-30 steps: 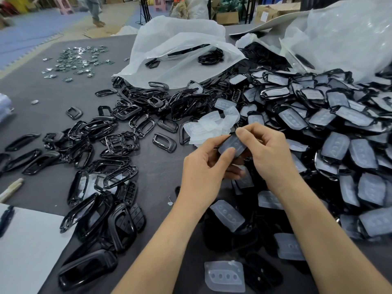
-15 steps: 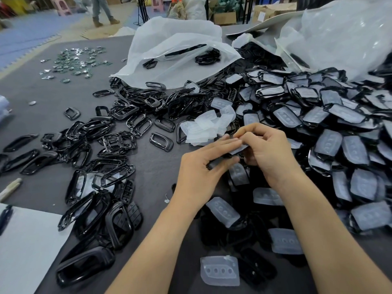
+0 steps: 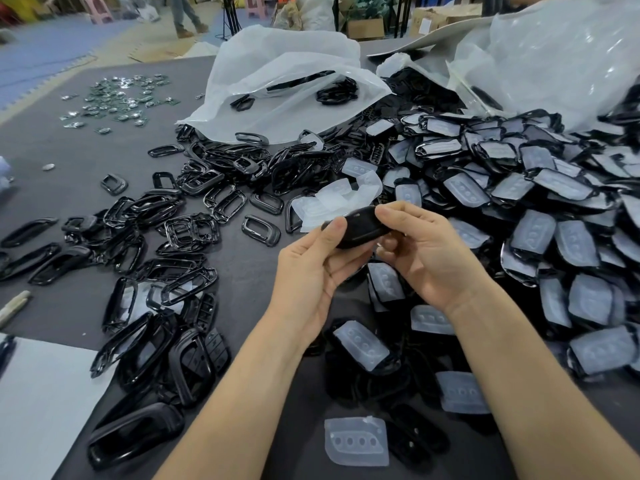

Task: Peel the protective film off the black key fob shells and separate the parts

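I hold one black key fob shell [image 3: 360, 228] in both hands above the dark table [image 3: 242, 271]. My left hand [image 3: 311, 271] grips its left end with thumb on top and fingers curled beneath. My right hand [image 3: 426, 251] pinches its right end. The shell's glossy black side faces me; no film shows on it. A big pile of film-covered shells [image 3: 519, 209] lies to the right. Peeled translucent films [image 3: 332, 202] are heaped just behind my hands. Separated black frames [image 3: 194, 230] spread across the left.
Two white plastic bags [image 3: 277, 84] with more black parts lie at the back. Small silver pieces [image 3: 117, 102] are scattered far left. A white sheet [image 3: 38, 403] covers the near left corner. Loose films [image 3: 356, 441] and shells lie near my forearms. A person's legs [image 3: 183, 15] stand on the floor beyond.
The shell showed its film-covered face a second ago; now its bare black side faces me, and both hands have shifted their grip to its ends.
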A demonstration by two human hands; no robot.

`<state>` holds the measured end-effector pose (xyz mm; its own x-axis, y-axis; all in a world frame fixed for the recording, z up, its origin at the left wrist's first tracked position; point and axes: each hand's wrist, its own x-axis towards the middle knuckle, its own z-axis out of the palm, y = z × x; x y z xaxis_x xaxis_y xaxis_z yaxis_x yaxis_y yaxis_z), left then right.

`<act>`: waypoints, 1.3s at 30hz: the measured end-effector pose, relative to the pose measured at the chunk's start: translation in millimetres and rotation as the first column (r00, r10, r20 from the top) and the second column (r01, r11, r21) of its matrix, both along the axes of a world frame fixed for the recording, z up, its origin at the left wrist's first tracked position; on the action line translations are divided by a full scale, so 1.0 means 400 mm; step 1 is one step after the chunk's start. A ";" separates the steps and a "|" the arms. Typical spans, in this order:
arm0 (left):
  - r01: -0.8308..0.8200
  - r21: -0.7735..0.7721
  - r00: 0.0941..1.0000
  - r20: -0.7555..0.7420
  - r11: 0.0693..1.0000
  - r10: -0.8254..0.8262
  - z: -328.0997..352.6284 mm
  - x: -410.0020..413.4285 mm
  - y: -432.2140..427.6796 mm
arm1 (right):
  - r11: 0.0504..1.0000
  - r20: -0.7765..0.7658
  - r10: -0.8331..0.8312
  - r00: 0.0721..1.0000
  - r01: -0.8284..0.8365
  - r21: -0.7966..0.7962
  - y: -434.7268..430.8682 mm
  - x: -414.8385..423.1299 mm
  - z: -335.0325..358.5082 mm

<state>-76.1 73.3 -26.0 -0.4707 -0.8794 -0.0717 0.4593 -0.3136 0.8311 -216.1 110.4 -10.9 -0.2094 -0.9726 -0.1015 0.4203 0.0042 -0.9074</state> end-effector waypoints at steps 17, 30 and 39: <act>0.053 0.049 0.997 -0.056 0.997 -0.050 -0.001 0.007 -0.006 | 1.000 0.235 0.009 0.972 -0.014 0.020 0.002 0.013 0.012; 0.049 0.073 0.997 -0.063 0.996 -0.044 0.000 0.006 -0.006 | 0.996 0.273 0.005 0.962 -0.029 0.086 -0.001 0.000 0.016; 0.065 0.065 0.995 -0.081 0.996 -0.059 -0.004 0.008 -0.005 | 0.994 0.179 0.106 0.978 -0.111 0.017 0.002 -0.004 0.012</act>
